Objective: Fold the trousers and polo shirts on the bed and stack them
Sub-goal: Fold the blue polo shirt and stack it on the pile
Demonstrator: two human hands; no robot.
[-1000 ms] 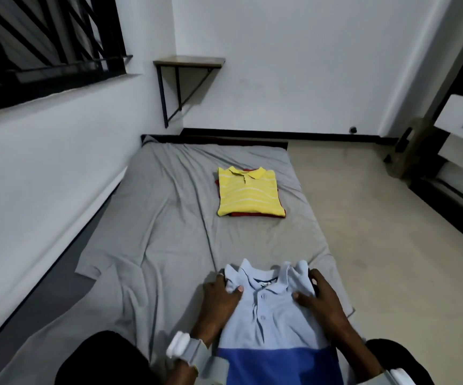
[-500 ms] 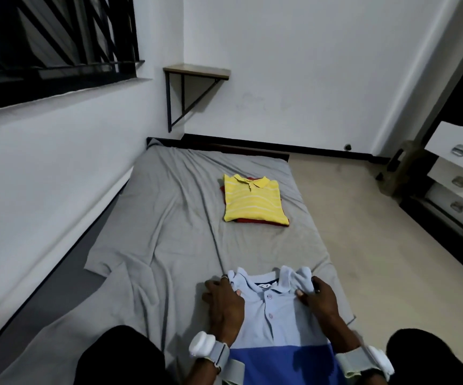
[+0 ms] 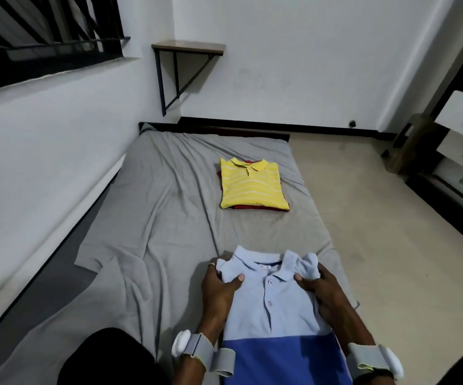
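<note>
Two hands hold the blue polo shirt (image 3: pixel 274 309) by its shoulders. The left hand (image 3: pixel 219 287) pinches the shoulder at 9 o'clock of the collar (image 3: pixel 297 262), thumb on top and fingers tucked under the edge. The right hand (image 3: pixel 322 290) grips the opposite shoulder at 3 o'clock, thumb pressed just beside the collar.

The shirt lies flat at the near end of the bed (image 3: pixel 174 168), at 6 o'clock in the view, its sides apparently folded in and its dark blue lower half running out of frame. Well apart, at 12 o'clock from it, the yellow polo shirt (image 3: pixel 252 187) sits on a red garment (image 3: pixel 249 208).

The carry looks like the main risk. Lifted by the shoulders alone, the soft knit would likely sag and the folded sides could drop open. The collar's right wing is rumpled and may get pressed crooked. The bed's surface is wrinkled, so a dragged hem could catch. An off-centre landing might tip the pile.
</note>
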